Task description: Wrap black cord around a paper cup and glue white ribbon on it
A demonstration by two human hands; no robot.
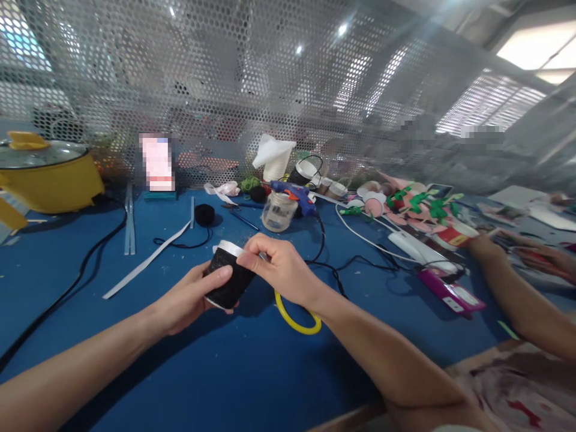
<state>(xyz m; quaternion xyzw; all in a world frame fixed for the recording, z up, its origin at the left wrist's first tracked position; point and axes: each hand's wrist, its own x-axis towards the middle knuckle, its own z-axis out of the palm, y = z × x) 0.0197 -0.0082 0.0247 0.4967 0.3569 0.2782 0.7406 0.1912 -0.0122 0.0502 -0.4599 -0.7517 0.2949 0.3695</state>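
My left hand (191,300) grips a small cup wrapped in black lace (227,277), held tilted above the blue table (225,372). My right hand (279,267) pinches the cup's upper edge, where a white rim shows. Part of a yellow ring (297,323) lies on the table under my right wrist. A black cord runs from behind my right hand toward a blue glue gun (294,195).
A glass jar (278,211), a black yarn ball (204,214), white ribbon strips (144,261) and a yellow pot (49,174) sit farther back. Another person's arm (517,288) rests at the right near green-and-pink craft pieces (418,204). A perforated metal screen (252,90) closes off the back.
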